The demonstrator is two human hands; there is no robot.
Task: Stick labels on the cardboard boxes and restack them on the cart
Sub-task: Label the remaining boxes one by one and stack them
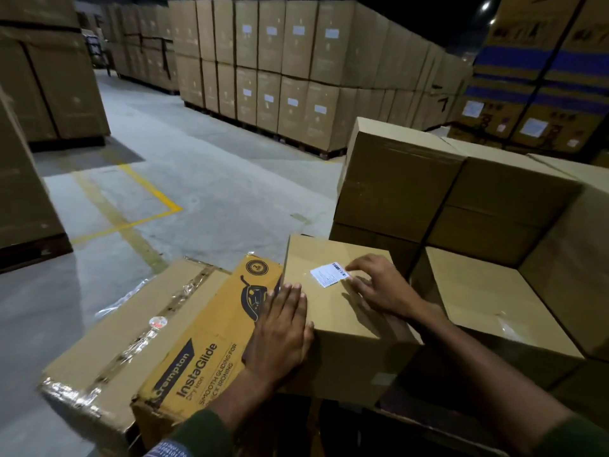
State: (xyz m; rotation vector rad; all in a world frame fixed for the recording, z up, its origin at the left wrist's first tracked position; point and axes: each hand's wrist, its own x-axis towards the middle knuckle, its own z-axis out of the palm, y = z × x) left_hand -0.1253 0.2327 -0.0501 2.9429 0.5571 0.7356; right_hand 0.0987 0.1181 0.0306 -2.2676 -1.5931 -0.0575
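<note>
Hands (pixel 283 328) press box (pixel 342 311); concrete warehouse floor (pixel 184 173).

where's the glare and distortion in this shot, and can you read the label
Head view: glare on the tape of the printed box and on the floor; wide-angle bending curves the stacked boxes at the edges; the label by the right hand is too small to read.
</note>
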